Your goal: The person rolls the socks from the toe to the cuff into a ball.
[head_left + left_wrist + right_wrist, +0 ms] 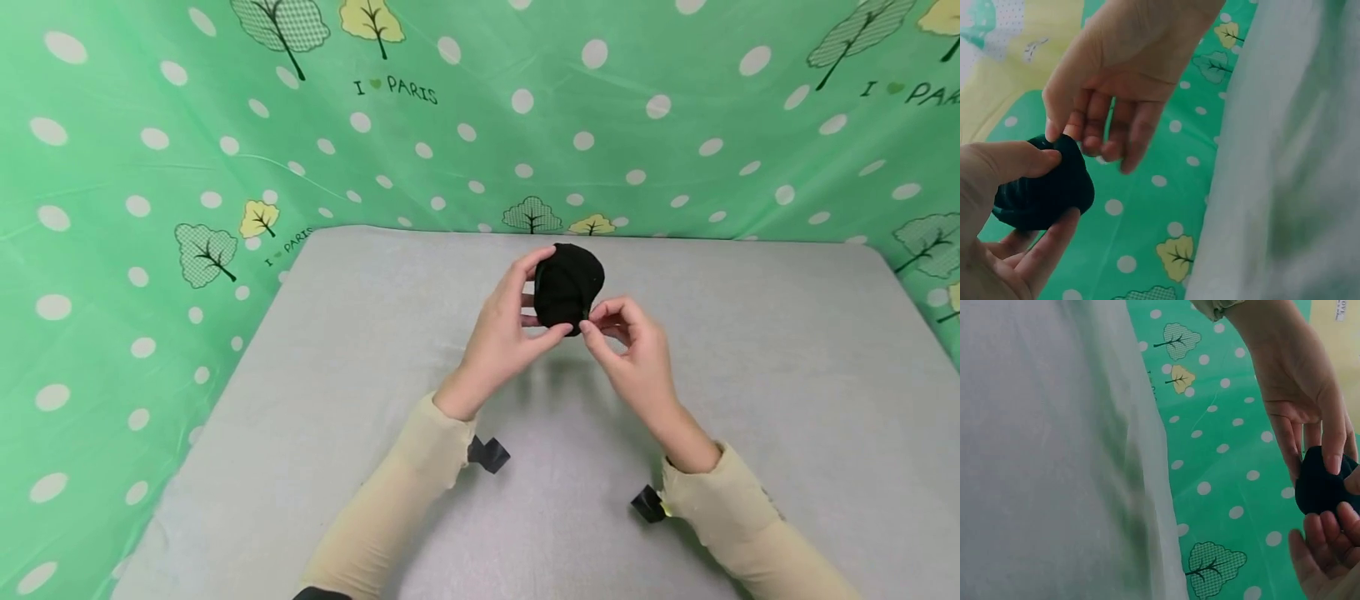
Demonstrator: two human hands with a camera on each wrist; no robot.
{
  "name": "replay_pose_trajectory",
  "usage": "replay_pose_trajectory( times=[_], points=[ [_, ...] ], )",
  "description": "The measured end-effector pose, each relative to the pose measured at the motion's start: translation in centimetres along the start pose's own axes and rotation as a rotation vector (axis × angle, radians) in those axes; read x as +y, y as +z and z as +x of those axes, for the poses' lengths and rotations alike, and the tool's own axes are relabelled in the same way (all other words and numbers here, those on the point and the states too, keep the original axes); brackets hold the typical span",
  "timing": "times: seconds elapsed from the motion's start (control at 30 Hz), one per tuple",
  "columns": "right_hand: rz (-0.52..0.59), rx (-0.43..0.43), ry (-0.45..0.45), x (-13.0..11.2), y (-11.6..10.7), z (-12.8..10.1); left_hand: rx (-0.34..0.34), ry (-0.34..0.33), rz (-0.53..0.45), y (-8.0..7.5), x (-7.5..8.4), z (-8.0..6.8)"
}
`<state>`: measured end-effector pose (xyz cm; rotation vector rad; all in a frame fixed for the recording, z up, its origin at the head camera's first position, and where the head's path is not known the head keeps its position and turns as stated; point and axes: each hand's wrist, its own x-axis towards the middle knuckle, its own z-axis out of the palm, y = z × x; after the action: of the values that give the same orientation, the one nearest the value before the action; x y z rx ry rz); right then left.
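A small black rounded bundle (567,283), soft and cloth-like with folds on its face, is held up over the grey table. My left hand (501,321) grips it from the left, fingers around its far side and thumb at its lower edge. From the right, my right hand (633,350) pinches the bundle's lower right edge between thumb and index finger. In the left wrist view the dark bundle (1054,187) lies between the left thumb and fingers. The right wrist view shows it (1319,484) near the frame's edge. What exactly the bundle is cannot be told.
The grey tabletop (337,400) spreads below both hands. Behind it and to the sides hangs a green dotted cloth (465,167) with tree prints. Black pieces (491,455) stick out by the wrists at the beige sleeves (397,492).
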<state>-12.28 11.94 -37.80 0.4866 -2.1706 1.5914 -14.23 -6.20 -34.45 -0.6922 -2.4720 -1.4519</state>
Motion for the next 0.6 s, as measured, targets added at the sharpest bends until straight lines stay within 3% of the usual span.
replay_pose_trajectory(
  times=[0.13, 0.2, 0.4, 0.6],
  points=[
    [-0.188, -0.001, -0.074, -0.15, -0.06, 0.13, 0.046, 0.012, 0.042, 0.16, 0.05, -0.04],
    [-0.228, -0.012, -0.13, -0.19, -0.01, 0.23, 0.076, 0.01, 0.053, 0.26, -0.03, -0.02],
    [-0.22, -0.066, -0.244, -0.09, 0.29, -0.06, 0.141, -0.008, 0.088, 0.66, -0.63, 0.1],
    [-0.205, -0.064, -0.237, -0.04, 0.69, -0.6, 0.124, -0.01, 0.15, 0.95, -0.91, 0.06]
  ],
)
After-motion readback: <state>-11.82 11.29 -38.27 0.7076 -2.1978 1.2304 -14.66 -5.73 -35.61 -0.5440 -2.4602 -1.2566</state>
